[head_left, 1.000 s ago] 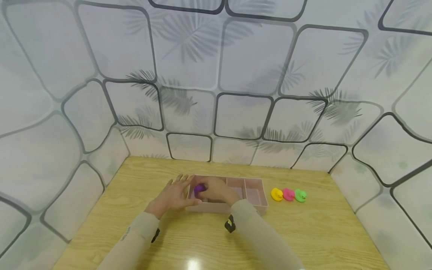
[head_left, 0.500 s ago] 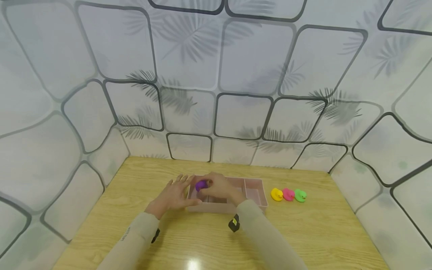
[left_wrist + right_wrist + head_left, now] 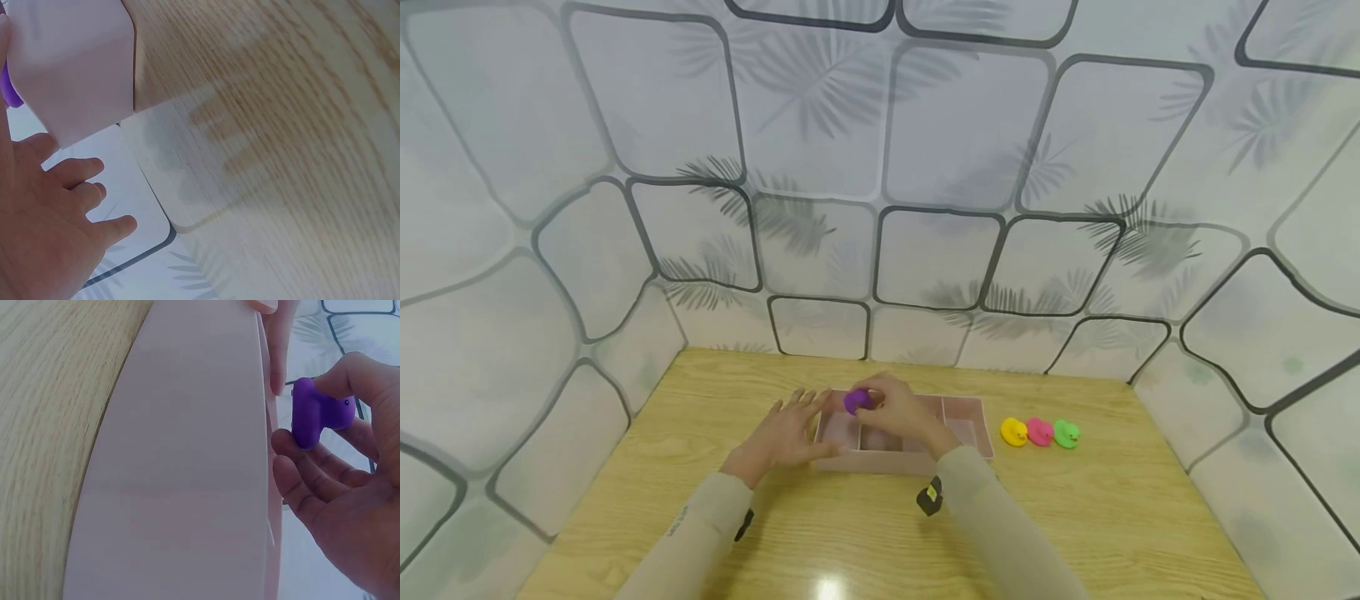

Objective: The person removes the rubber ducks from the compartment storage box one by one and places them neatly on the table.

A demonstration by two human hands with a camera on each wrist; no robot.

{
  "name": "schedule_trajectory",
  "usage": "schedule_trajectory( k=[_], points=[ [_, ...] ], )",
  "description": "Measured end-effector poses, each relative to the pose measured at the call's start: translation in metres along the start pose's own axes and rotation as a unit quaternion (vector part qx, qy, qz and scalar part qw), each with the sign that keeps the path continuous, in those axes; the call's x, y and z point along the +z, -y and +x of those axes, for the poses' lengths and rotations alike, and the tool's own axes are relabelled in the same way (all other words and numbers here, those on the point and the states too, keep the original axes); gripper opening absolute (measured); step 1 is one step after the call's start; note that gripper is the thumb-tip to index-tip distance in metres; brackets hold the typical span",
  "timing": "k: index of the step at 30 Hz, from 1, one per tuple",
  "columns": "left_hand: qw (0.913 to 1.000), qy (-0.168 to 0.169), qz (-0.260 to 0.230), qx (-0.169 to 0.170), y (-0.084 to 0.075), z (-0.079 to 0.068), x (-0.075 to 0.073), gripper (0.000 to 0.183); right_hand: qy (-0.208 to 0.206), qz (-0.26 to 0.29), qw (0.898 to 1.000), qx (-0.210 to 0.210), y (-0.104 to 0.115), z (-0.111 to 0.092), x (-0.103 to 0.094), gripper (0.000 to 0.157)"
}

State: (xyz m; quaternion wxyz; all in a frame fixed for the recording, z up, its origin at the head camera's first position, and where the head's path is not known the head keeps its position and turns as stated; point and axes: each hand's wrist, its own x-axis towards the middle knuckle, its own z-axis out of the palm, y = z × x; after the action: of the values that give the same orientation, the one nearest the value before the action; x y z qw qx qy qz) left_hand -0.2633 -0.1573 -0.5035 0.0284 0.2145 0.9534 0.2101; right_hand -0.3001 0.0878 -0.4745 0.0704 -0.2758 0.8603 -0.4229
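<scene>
A purple rubber duck (image 3: 306, 415), its small dark eye showing in the right wrist view, is pinched between the thumb and fingers of my right hand (image 3: 898, 410). The hand holds it over the left part of a pale pink divided box (image 3: 895, 462). My left hand (image 3: 786, 433) lies at the box's left end, fingers spread and the thumb along the front rim. Beyond the box wall (image 3: 75, 69), the left wrist view shows these fingers fairly straight and holding nothing.
To the right of the box, a yellow duck (image 3: 1014, 432), a pink duck (image 3: 1040, 432) and a green duck (image 3: 1066, 434) stand in a row on the wooden table (image 3: 820, 533). A patterned wall covering (image 3: 940, 258) encloses the back and sides.
My right hand has lifted the purple duck up from the box's left compartment and shifted it slightly right. The left hand and the other ducks stay in place.
</scene>
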Motion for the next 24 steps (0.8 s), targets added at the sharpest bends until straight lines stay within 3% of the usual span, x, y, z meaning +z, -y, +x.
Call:
schedule_trajectory(
  k=[10, 24],
  points=[
    [1.0, 0.001, -0.005, -0.005, 0.0, 0.0, 0.0, 0.105, -0.018, -0.035, 0.999, -0.009, 0.0, -0.006, -0.005, 0.043],
    [1.0, 0.0, 0.0, 0.001, 0.001, 0.0, 0.001, 0.103, -0.055, -0.027, 0.998, -0.03, -0.011, -0.017, -0.02, 0.039]
  ],
)
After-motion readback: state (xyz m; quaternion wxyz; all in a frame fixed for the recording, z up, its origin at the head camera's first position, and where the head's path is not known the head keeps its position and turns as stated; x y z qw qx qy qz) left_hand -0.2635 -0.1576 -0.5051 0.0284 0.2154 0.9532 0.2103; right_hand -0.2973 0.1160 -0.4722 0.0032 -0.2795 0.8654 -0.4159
